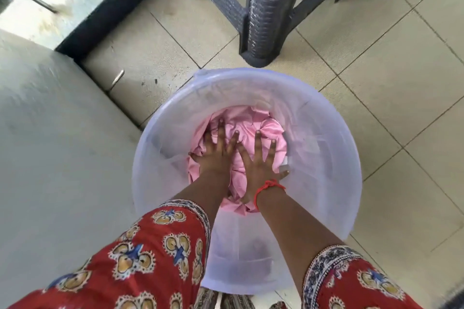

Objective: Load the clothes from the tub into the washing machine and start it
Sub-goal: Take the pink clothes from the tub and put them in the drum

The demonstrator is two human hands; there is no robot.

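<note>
step: grab pink crumpled cloth [251,130] in translucent white plastic tub [326,138] | left hand [216,155], right hand [261,163] fingers spread wide, flat on cloth | tip: close fingers deep, gather whole bundle before lifting

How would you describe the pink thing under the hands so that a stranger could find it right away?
Find the big round translucent tub on the beige tiled floor, just in front of the dark woven-pattern plastic furniture leg. At its bottom lies the crumpled pink cloth, with the left hand and right hand spread flat on it. It is the only pink item inside the pale tub.
</note>
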